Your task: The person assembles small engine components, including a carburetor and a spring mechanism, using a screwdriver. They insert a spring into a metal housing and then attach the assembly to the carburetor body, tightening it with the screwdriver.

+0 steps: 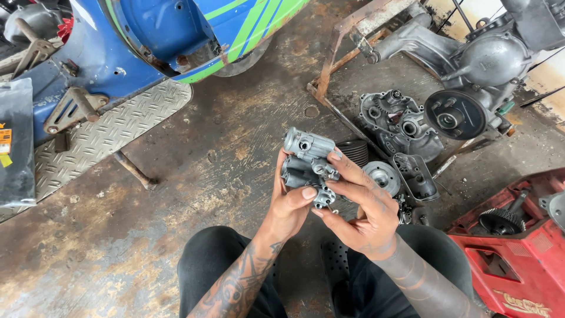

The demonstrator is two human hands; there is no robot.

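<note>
The carburetor (309,168) stands nearly upright above the floor (206,176), between both hands: left hand (291,206) clasps its lower left, right hand (359,206) pinches its right side.

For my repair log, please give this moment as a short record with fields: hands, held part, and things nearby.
left hand: grips the carburetor from the left, thumb on its lower part
right hand: fingers on its right side
held part: grey metal carburetor, held above the knees
floor ahead: engine casing half, round metal disc
upper left: blue scooter body
lower right: red crate
</note>
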